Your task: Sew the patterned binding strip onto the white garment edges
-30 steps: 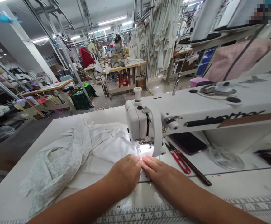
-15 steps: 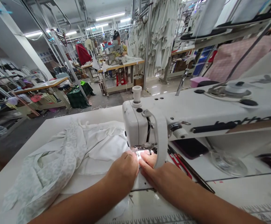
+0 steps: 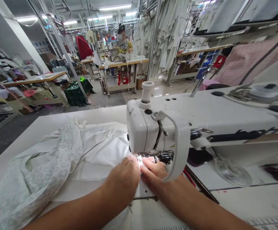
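At the needle of a white sewing machine (image 3: 139, 124), my left hand (image 3: 126, 177) is closed, its fingers curled down on the edge of a white garment (image 3: 105, 151). The cloth inside the fingers is mostly hidden. My right hand (image 3: 159, 179) lies just to the right, fingers stretched forward and flat beside the lit presser foot (image 3: 139, 158). The machine's curved white guard (image 3: 181, 143) passes in front of part of this hand. The garment spreads out left of the machine, with a bunched pale leopard-print part (image 3: 64, 159) at its far left.
Right of the machine bed lie a dark flat object (image 3: 199, 156), a clear round dish (image 3: 233, 171) and a long dark tool (image 3: 207, 191). A ruler strip (image 3: 270, 220) runs along the front edge. Beyond, a person (image 3: 124, 46) sits at another sewing table (image 3: 139, 60).
My view has moved closer and turned slightly, so the machine looks larger. Both hands stay at the needle with almost the same pose. The person in the background is more upright.
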Available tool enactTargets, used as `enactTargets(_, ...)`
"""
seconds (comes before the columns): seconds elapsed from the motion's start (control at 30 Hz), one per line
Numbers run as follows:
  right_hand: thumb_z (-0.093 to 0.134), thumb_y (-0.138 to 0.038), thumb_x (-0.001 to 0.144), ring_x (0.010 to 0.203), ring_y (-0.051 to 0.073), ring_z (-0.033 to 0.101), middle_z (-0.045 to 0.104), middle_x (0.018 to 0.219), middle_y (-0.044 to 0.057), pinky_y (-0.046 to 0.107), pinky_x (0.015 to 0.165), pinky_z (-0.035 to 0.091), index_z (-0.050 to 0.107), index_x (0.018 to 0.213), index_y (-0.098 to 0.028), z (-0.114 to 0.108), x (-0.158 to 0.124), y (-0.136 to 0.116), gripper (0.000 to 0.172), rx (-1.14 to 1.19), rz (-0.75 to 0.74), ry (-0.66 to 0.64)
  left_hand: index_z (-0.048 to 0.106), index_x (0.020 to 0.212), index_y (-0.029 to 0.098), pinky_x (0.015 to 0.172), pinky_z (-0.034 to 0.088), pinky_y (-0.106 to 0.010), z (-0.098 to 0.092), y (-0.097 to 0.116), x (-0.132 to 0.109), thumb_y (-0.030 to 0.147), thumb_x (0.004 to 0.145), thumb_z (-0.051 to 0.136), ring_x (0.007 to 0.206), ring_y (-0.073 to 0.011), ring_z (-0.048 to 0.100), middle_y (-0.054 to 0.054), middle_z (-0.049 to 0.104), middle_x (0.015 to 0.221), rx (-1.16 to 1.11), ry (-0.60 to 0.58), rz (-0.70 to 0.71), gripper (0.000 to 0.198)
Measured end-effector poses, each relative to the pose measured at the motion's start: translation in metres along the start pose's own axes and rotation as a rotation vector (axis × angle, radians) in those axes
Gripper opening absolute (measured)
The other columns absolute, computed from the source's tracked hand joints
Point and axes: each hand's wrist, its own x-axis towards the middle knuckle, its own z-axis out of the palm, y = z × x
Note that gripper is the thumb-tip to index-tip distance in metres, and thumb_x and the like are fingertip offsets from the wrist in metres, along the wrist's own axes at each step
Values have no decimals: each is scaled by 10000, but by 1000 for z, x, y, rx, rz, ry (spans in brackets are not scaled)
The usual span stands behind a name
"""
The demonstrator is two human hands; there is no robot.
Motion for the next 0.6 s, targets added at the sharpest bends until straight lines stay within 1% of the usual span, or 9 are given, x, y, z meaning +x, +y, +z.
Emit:
enactTargets(0.1,521,-82,859,952,280,654,652,1205,146,390,756,564,587,1249,-182,-1,0,1,408,17,30,8,600,876,152,792,568,-379,1,-1,-1,55,869,456,853,-222,601,-90,632,884,-22,62,-10,173)
enactTargets(0.17,523,-87,857,929,272,660,653,1207,144,394,764,559,606,1231,-186,-2,0,2,396,25,15,17,600,872,152,777,572,-381,2,-2,-1,72,869,470,844,-224,603,-91,633,885,-18,94,-2,153)
enactTargets(0.3,516,-83,857,930,256,654,668,1164,128,388,781,548,602,1238,-193,-3,2,4,405,45,13,-6,598,937,137,857,553,-379,2,-6,1,77,878,463,916,-223,606,-98,636,912,-6,91,1,159)
enactTargets(0.4,513,-78,862,926,257,646,665,1152,139,374,755,541,601,1227,-172,-5,4,4,387,47,16,-7,591,912,132,866,548,-370,-3,-7,3,60,866,462,939,-231,595,-97,636,894,-7,89,25,154)
enactTargets(0.5,496,-71,878,891,240,642,671,1108,134,353,737,523,637,1130,-162,-9,7,3,303,51,25,-14,581,894,134,837,549,-382,-12,-5,2,54,868,445,899,-229,584,-89,624,873,-29,90,1,160)
enactTargets(0.6,485,-98,904,807,204,629,690,940,87,307,675,497,663,997,-185,-13,10,3,218,95,69,-39,582,877,141,777,547,-418,-18,0,0,119,875,480,872,-244,570,-82,602,842,-47,76,-44,104)
